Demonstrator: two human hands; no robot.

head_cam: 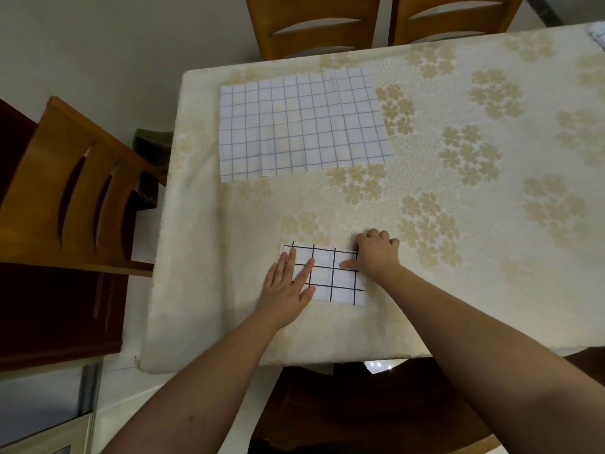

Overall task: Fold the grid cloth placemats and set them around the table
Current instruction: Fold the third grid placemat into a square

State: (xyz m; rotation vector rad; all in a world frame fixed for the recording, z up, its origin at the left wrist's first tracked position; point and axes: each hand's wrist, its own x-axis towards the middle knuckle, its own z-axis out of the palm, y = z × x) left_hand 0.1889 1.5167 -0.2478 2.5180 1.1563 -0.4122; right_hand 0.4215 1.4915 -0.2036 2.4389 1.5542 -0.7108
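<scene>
Presently, head view: black-grid placemat (330, 276) folded small, near front edge of surface (458, 290); left hand (288, 286) flat, fingers spread; right hand (376, 253) pinching its right edge. Blue-grid placemat (301, 122) unfolded, far left. Folding apparently half done; placing pending.

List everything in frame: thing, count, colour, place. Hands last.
folded placemat: 1, white with black grid, near table edge, under both hands
unfolded placemat: 1, white with blue-grey grid, spread flat at far left of table
tablecloth: 1, cream with tan flower print, covers table
wooden chairs: 3 plainly seen, brown; one at left, two at far side
patterned item: 1, pale, far right table edge, cut off, cannot identify
left hand: flat, fingers straight, presses folded placemat's left part
right hand: fingers curled at the mat's far right corner, thumb on top
</scene>
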